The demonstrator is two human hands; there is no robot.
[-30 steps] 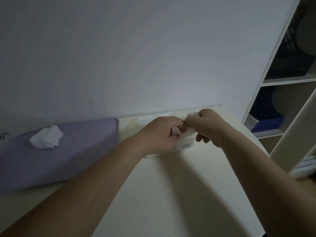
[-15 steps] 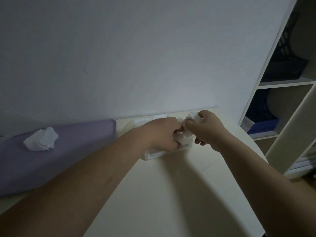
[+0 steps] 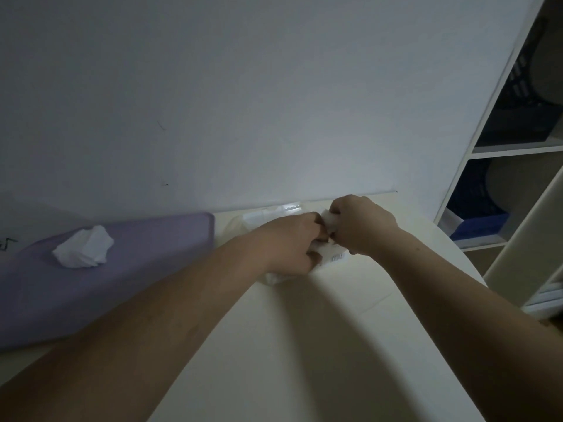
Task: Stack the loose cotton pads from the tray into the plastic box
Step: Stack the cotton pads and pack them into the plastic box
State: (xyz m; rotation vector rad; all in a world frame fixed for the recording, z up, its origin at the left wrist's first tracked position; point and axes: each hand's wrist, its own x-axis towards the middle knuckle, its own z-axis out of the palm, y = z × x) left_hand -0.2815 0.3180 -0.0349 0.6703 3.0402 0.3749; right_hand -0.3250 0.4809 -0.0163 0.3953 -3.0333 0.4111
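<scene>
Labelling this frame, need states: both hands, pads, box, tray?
left hand, pinching the held pads
right hand, gripping the held pads
held pads, between both hands, over the plastic box
plastic box, mostly hidden under the hands
tray, flat, left of the box
loose pads, crumpled pile on the tray, untouched

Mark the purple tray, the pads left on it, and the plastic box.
purple tray [image 3: 137, 287], head view, bare floor right of the pads.
cotton pads [image 3: 83, 246], head view, middle of the white heap.
plastic box [image 3: 338, 257], head view, labelled front right corner.
</scene>
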